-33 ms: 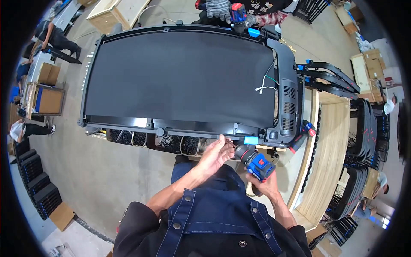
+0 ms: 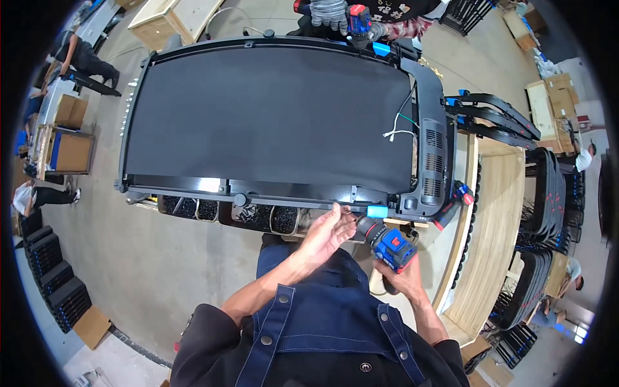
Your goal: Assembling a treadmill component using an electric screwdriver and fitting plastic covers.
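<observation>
Across my front lies a treadmill deck (image 2: 271, 119) with a black belt and a dark frame. My right hand (image 2: 405, 277) is wrapped round the handle of a blue, black and red cordless drill (image 2: 392, 248). The drill's chuck points up and left, toward the near rail (image 2: 296, 197). My left hand (image 2: 325, 233) is just left of the chuck, thumb raised and fingers curled toward the drill's tip. Whatever it pinches is too small to make out. A light-blue piece (image 2: 377, 211) sits on the rail just above the drill.
Bins of screws (image 2: 251, 216) stand under the near rail. A second cordless tool (image 2: 454, 206) lies by the motor cover (image 2: 429, 155). Across the deck, a co-worker's gloved hand (image 2: 329, 14) is beside another drill (image 2: 358, 26). A wooden crate (image 2: 480, 251) stands on the right.
The drill and my right hand have shifted very slightly to the right. My left hand stays beside the drill's tip.
</observation>
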